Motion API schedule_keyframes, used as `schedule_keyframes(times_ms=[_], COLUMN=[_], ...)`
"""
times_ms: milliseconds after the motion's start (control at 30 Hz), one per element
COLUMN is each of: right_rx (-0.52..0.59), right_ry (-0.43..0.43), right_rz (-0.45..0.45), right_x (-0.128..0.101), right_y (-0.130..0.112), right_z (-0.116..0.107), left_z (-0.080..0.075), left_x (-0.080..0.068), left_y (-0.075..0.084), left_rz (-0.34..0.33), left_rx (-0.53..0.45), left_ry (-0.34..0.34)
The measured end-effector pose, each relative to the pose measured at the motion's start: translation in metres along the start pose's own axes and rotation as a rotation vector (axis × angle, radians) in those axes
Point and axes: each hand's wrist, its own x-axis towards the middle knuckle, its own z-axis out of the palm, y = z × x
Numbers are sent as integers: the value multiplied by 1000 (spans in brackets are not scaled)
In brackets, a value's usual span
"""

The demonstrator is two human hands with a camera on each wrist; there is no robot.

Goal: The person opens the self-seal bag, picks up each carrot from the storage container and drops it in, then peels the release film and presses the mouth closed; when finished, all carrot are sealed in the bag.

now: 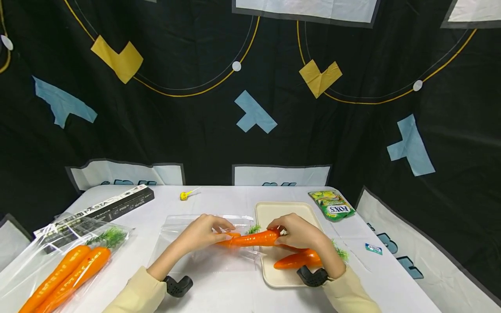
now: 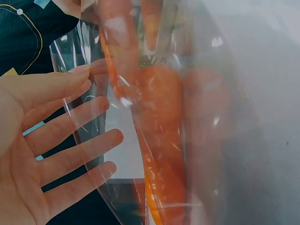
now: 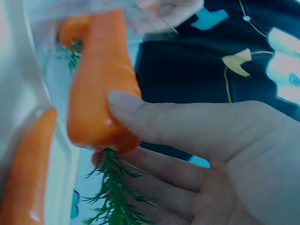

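A clear plastic bag [image 1: 176,228] lies on the table in front of me, one orange carrot [image 2: 159,93] inside it. Between thumb and index finger my left hand [image 1: 205,232] pinches the bag's edge, its other fingers spread. My right hand [image 1: 299,230] grips another carrot [image 3: 101,79] by its thick end, thumb on top and fingers beneath. Green fronds [image 3: 112,192] hang below that grip in the right wrist view. This carrot's narrow end reaches into the bag's mouth. Under my right forearm, a cream tray [image 1: 270,274] bears more carrots [image 1: 299,260].
At the left front, a second clear bag holds two carrots [image 1: 74,269]. A long black box [image 1: 117,208] lies behind it. At the back sits a small yellow object [image 1: 184,196]. Right of the tray are a green FOX'S packet [image 1: 332,204] and a small blue packet [image 1: 373,248].
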Motion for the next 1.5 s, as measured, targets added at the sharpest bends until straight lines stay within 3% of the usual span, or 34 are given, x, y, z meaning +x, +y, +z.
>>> schedule_keyframes(times_ms=[400,600,900,1300,1500], right_rx=[65,58,47,35,20], right_ry=[21,-1,-9,-112,-152], right_rz=[-101,-101,-86,40,44], right_x=[16,20,25,11,4], right_y=[-3,-2,-2,8,14], right_z=[25,34,47,24,15], left_z=[1,2,4,2,1], left_x=[2,0,0,-1,0], left_y=[-1,-1,-3,2,2], left_rz=[5,24,23,6,-7], left_rx=[-23,-52,-20,-8,-16], left_ry=[-12,-14,0,-1,-5])
